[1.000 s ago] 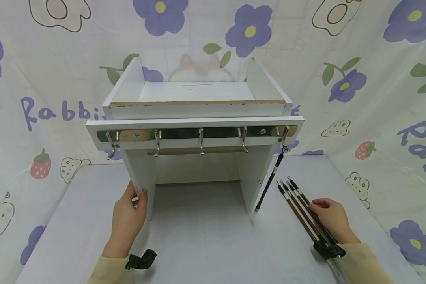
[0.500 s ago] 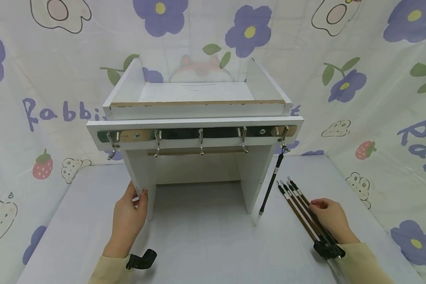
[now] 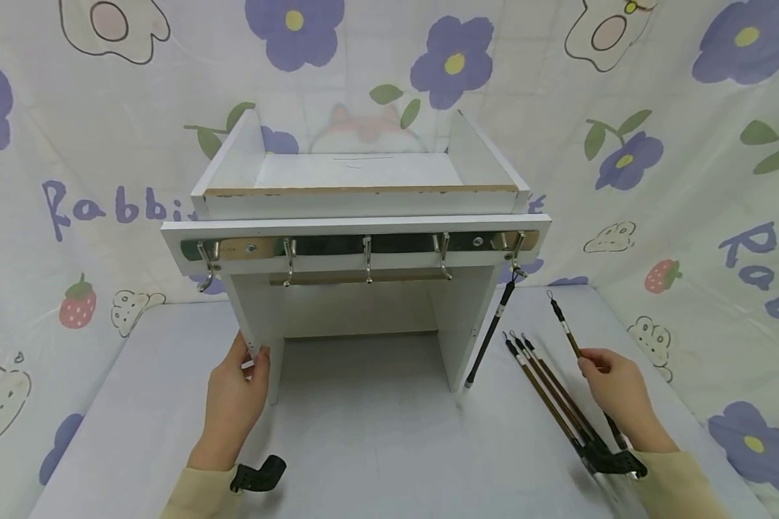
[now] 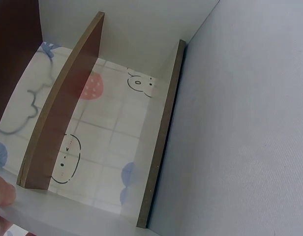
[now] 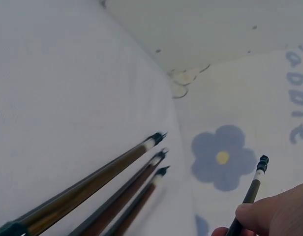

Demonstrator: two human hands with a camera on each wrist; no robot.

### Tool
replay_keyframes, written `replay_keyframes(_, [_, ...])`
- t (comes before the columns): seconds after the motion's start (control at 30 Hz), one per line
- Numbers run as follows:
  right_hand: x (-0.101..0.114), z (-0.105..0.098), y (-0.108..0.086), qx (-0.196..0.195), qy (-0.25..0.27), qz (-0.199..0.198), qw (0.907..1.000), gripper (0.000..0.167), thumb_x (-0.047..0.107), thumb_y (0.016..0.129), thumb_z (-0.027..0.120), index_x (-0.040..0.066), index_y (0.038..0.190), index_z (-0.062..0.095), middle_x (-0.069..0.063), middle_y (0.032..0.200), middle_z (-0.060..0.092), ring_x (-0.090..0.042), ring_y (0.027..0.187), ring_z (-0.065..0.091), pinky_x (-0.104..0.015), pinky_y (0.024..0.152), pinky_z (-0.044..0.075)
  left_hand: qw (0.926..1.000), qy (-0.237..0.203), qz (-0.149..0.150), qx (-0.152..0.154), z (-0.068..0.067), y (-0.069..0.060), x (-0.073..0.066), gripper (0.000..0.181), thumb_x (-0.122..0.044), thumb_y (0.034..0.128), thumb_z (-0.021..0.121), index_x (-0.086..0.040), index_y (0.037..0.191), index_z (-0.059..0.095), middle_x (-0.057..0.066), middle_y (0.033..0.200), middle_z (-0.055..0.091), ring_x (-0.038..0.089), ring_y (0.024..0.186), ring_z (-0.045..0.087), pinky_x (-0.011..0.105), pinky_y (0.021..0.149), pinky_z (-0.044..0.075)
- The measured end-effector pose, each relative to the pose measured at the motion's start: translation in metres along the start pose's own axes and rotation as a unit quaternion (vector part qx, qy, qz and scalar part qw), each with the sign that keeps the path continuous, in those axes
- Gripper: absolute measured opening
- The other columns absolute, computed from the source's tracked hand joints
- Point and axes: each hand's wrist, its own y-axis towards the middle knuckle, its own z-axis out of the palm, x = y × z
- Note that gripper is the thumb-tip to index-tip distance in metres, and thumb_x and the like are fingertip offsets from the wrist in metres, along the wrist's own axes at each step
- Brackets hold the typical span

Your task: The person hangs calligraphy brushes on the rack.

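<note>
In the head view a white wooden shelf [image 3: 357,225] stands in front of me, a metal hook rail [image 3: 337,245] along its front board. My left hand [image 3: 230,407] grips the front edge of the shelf's left side panel [image 3: 253,306]. A calligraphy brush [image 3: 490,335] hangs by its loop from the rightmost hook [image 3: 518,249]. My right hand [image 3: 626,396] pinches another calligraphy brush [image 3: 566,328] by its handle, loop end pointing away from me. The right wrist view also shows this held brush [image 5: 251,191] between thumb and fingers. Beside it, three more brushes [image 3: 552,389] lie together.
The white table [image 3: 376,447] runs under the shelf to a printed cloth backdrop [image 3: 623,72] behind and at the right. Black wrist mounts [image 3: 260,473] sit on both wrists, the right one covering part of the lying brushes. Inside the shelf a crossbar [image 4: 63,98] spans its sides.
My right hand has picked one brush from the group and moved it slightly right, away from the others. The hanging brush sways a little. My left hand stays on the panel.
</note>
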Motion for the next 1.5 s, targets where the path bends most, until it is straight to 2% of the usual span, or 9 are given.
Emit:
replay_keyframes(0.27, [0.029,-0.012,-0.008,-0.024,0.018,-0.032,0.999,0.037,0.03,0.102,0.05,0.002,0.125,0.059,-0.018,0.108,0.065,-0.028,0.093,0.06,-0.025,0.062,0.049,1.0,0.001,0.004,-0.001,0.001,0.0,0.0,0.037,-0.019,0.0995,0.053,-0.01,0.136,0.049,0.023,0.114,0.064,0.038,0.09,0.068,0.05,0.073,0.057])
replay_keyframes(0.5, [0.063,-0.026,-0.021,-0.052,0.05,-0.07,0.9949,0.038,0.035,0.099,0.054,0.006,0.123,0.062,-0.011,0.104,0.067,-0.006,0.086,0.058,-0.017,0.063,0.048,1.0,0.005,-0.001,0.001,-0.001,-0.001,-0.002,0.036,-0.019,0.0995,0.053,-0.009,0.133,0.05,0.024,0.113,0.064,0.039,0.09,0.068,0.051,0.073,0.057])
replay_keyframes(0.7, [0.086,-0.032,-0.031,-0.065,0.086,-0.086,0.9904,0.034,0.031,0.098,0.057,0.006,0.121,0.063,-0.004,0.104,0.067,0.0,0.088,0.061,-0.01,0.07,0.048,1.0,0.007,0.003,-0.003,-0.001,0.0,-0.002,0.035,-0.018,0.0994,0.053,-0.009,0.133,0.05,0.023,0.112,0.064,0.039,0.089,0.068,0.05,0.073,0.057])
replay_keyframes(0.87, [0.096,-0.032,-0.039,-0.08,0.114,-0.111,0.984,0.03,0.023,0.098,0.059,0.004,0.122,0.062,-0.001,0.103,0.068,-0.002,0.089,0.064,-0.01,0.073,0.049,1.0,0.008,-0.002,-0.001,-0.001,0.0,-0.002,0.036,-0.019,0.0995,0.053,-0.01,0.134,0.05,0.023,0.113,0.064,0.039,0.09,0.068,0.051,0.073,0.057])
replay_keyframes(1.17, [0.117,-0.033,-0.052,-0.103,0.19,-0.173,0.961,0.022,0.006,0.095,0.061,0.0,0.117,0.061,0.005,0.101,0.068,-0.009,0.091,0.065,-0.012,0.079,0.051,0.9999,0.01,-0.006,0.004,0.0,-0.001,-0.001,0.037,-0.019,0.0998,0.052,-0.011,0.135,0.049,0.023,0.114,0.064,0.039,0.091,0.067,0.051,0.074,0.057])
replay_keyframes(1.37, [0.131,-0.032,-0.06,-0.105,0.225,-0.237,0.9392,0.023,-0.009,0.091,0.06,-0.008,0.114,0.06,0.001,0.1,0.068,-0.01,0.09,0.066,-0.015,0.079,0.052,0.9999,0.012,0.0,0.001,0.0,0.0,0.0,0.037,-0.019,0.0998,0.052,-0.011,0.136,0.048,0.023,0.114,0.064,0.038,0.091,0.068,0.051,0.073,0.057])
replay_keyframes(1.5, [0.137,-0.029,-0.064,-0.104,0.228,-0.258,0.9332,0.024,-0.011,0.09,0.06,-0.009,0.114,0.06,0.0,0.1,0.068,-0.01,0.09,0.065,-0.015,0.078,0.052,1.0,0.008,0.002,0.0,0.001,0.0,0.001,0.038,-0.019,0.0998,0.053,-0.012,0.137,0.048,0.023,0.114,0.064,0.039,0.091,0.068,0.051,0.072,0.057])
